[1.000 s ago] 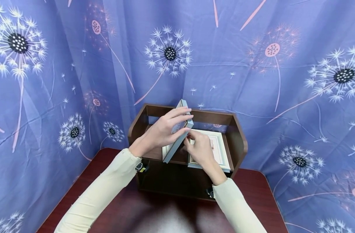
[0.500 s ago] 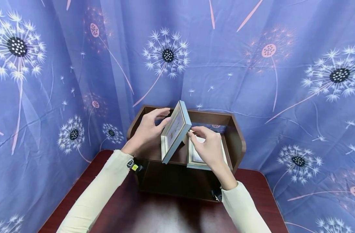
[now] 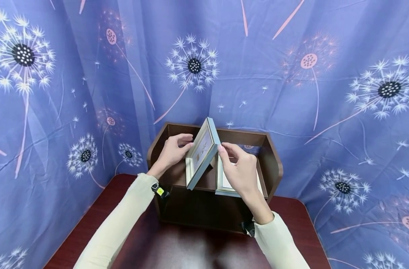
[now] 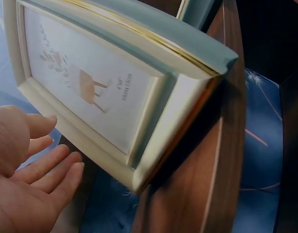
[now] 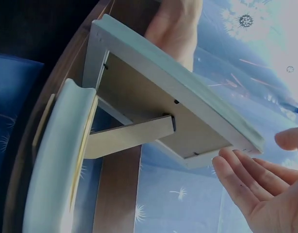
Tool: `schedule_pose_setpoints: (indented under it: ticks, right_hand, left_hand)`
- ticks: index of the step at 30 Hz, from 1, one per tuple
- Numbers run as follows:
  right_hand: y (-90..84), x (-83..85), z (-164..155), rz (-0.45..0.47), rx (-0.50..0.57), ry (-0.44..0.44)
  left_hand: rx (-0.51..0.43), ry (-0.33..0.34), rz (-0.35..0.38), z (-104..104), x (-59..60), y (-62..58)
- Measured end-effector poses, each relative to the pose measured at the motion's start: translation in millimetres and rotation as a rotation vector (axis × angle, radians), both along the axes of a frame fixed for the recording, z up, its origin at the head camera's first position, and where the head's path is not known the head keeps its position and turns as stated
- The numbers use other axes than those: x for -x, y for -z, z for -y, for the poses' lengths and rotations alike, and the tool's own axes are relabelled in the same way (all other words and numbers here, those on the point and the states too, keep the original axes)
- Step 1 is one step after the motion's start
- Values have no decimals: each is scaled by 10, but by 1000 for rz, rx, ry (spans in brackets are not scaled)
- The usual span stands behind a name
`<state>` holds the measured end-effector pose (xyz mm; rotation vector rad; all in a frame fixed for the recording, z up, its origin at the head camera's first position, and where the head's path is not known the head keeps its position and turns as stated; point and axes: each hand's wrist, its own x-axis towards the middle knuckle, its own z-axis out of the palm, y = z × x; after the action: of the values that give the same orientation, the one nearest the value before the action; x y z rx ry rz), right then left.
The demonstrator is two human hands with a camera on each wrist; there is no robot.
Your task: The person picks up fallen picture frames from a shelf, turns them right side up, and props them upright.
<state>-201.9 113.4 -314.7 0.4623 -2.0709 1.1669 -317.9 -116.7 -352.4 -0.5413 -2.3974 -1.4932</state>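
Observation:
A pale blue and cream picture frame (image 3: 202,148) stands tilted on the brown shelf (image 3: 274,166), its picture facing left. In the right wrist view its back shows a propped-out stand leg (image 5: 132,137). My left hand (image 3: 171,152) hovers by the picture side with loosely bent fingers, holding nothing. On the other side my right hand (image 3: 242,170) is at the upper corner, thumb and fingers spread around it; whether its fingertips touch the frame I cannot tell. A second picture frame (image 3: 224,189) lies flat under my right hand, partly hidden.
Raised side panels and a back rail bound the shelf's top. Below it is a dark lower compartment (image 3: 204,209). The shelf stands on a dark red table (image 3: 292,213), with a blue dandelion-print curtain (image 3: 244,93) close behind and at the sides.
My left hand has left the frame's top edge and drawn back to the left and down. The frame's picture side has turned more into view. My right hand stays near its right edge.

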Motion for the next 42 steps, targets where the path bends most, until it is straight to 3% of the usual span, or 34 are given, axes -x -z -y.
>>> schedule_pose_setpoints:
  ticks: [13, 19, 32, 42]
  right_hand:
    - [-7, -9, 119, 0, -1, -8]
    - [-18, 6, 141, -6, -9, 2]
    - [-28, 49, 122, -28, -3, 27]
    - [-5, 132, 32, -7, 37, 10]
  left_hand:
    - [-51, 78, 106, -32, 92, 212]
    - [-46, 93, 106, -17, 140, 279]
    - [-28, 89, 129, -6, 190, 315]
    - [-31, 7, 99, 93, 127, 335]
